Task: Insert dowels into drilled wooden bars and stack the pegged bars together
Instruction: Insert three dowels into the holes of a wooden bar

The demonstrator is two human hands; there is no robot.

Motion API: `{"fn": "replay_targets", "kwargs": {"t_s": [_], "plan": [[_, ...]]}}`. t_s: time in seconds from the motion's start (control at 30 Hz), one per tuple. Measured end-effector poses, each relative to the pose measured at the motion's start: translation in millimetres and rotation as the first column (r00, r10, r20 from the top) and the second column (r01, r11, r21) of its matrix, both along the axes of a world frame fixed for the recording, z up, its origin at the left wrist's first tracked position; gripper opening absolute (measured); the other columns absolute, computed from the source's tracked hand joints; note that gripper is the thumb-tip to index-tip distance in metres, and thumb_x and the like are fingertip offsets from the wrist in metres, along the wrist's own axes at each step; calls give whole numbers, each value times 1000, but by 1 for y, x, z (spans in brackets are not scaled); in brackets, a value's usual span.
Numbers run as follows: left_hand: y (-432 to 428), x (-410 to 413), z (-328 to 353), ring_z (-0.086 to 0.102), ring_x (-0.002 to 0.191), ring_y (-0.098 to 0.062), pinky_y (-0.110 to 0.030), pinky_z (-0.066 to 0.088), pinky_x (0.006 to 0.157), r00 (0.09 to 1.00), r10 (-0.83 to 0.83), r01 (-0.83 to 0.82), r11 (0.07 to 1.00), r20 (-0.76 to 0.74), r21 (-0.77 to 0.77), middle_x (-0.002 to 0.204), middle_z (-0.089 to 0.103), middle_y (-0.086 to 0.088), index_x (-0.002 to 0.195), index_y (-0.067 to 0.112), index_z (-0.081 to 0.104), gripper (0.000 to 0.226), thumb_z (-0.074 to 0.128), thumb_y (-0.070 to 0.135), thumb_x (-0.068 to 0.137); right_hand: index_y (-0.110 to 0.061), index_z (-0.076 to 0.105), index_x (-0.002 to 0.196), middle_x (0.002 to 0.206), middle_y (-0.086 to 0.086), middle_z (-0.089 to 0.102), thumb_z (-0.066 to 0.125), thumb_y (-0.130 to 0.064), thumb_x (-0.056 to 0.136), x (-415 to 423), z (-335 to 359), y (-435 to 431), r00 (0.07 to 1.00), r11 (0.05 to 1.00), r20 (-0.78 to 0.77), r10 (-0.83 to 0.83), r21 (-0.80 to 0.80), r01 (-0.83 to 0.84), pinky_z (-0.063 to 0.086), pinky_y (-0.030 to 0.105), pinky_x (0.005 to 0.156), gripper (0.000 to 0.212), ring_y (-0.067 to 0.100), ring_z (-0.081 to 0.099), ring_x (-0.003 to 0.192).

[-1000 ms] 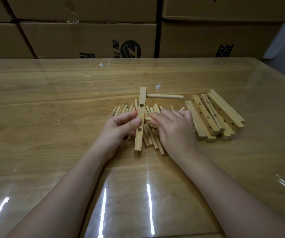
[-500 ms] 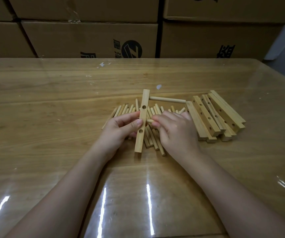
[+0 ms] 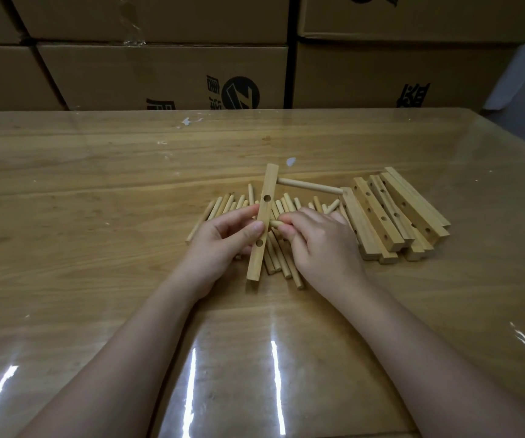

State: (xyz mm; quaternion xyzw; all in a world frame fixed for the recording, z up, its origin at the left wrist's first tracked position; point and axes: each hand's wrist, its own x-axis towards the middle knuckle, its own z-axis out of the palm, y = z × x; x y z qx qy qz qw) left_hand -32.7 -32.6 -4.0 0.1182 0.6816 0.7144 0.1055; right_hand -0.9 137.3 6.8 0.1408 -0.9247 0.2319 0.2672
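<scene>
My left hand [image 3: 223, 241] grips a drilled wooden bar [image 3: 263, 216] at its middle, holding it nearly upright on its near end over a pile of loose dowels [image 3: 283, 260]. One dowel [image 3: 308, 186] sticks out to the right from the bar's top hole. My right hand [image 3: 321, 245] pinches a second dowel [image 3: 275, 223], whose tip meets the bar's side at the middle hole. Two open holes show on the bar's face. A heap of drilled bars [image 3: 394, 216] lies just right of my right hand.
The wooden table [image 3: 96, 200] has a glossy transparent cover with glare streaks near the front. Stacked cardboard boxes [image 3: 166, 74] line the far edge. The table's right corner [image 3: 492, 128] drops off toward a pale floor.
The bar with its top dowel has tilted slightly, its top leaning right. My right hand has shifted the second dowel against the bar's side.
</scene>
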Motion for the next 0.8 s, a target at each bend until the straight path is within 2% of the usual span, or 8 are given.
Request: {"fn": "replay_targets", "kwargs": {"t_s": [0.13,0.23,0.33,0.4,0.53,0.67,0.73,0.8], "plan": [[0,-2,2,67,74,-12,-22,55,62,996,42,-50,993,74,107,95,73,-3,117,16,67,46,69,31,73,-18,67,105,90,-5,64,50,-29,92,-1,-5,-4,996,995,-55,-76,54,79,28,29,79,24,14,58,84],[-2,-5,2,66,69,-10,-19,53,57,985,102,-128,973,139,192,86,73,-2,109,18,70,39,70,30,72,-16,67,105,89,-3,62,49,-29,91,-3,-6,-2,991,993,-58,-120,-26,118,29,28,78,26,15,56,83],[-3,-5,0,68,77,-9,-21,57,68,983,126,-147,975,130,169,92,74,1,109,19,70,40,69,35,72,-9,67,101,86,3,62,56,-15,91,-5,-6,2,991,991,-71,-113,-77,107,32,28,74,16,19,56,78],[-2,-4,1,67,82,-10,-24,55,73,987,103,-121,981,121,153,95,74,2,109,21,71,42,70,40,70,-8,67,102,85,3,61,56,-12,91,-6,-7,2,991,992,-72,-111,-76,105,33,28,72,16,18,54,77],[-3,-4,2,68,86,-12,-24,57,69,989,70,-95,975,128,200,100,74,0,110,22,70,42,72,33,69,-9,67,105,85,-1,58,52,-11,93,-7,-7,5,998,992,-10,-57,-117,55,34,29,74,19,16,52,77],[-2,-3,2,70,90,-13,-22,55,67,993,39,-63,974,111,219,101,74,-4,111,19,69,39,71,26,73,-9,68,100,82,-11,49,54,-6,90,-7,-5,8,998,992,-40,-58,-119,53,28,27,71,17,10,46,73],[-1,-3,1,70,91,-15,-24,57,69,994,51,-71,975,95,210,102,74,-5,111,18,70,39,71,26,73,-9,69,98,82,-6,59,53,-8,89,-6,-4,9,997,993,-50,-65,-105,59,24,24,72,18,18,55,75],[-1,-2,-1,68,92,-19,-31,58,76,994,70,-84,979,82,185,105,73,-8,115,17,68,45,72,28,72,-9,70,96,87,2,67,51,-10,89,-5,-3,9,997,991,-38,-68,-117,63,18,20,70,20,28,60,87]]}}
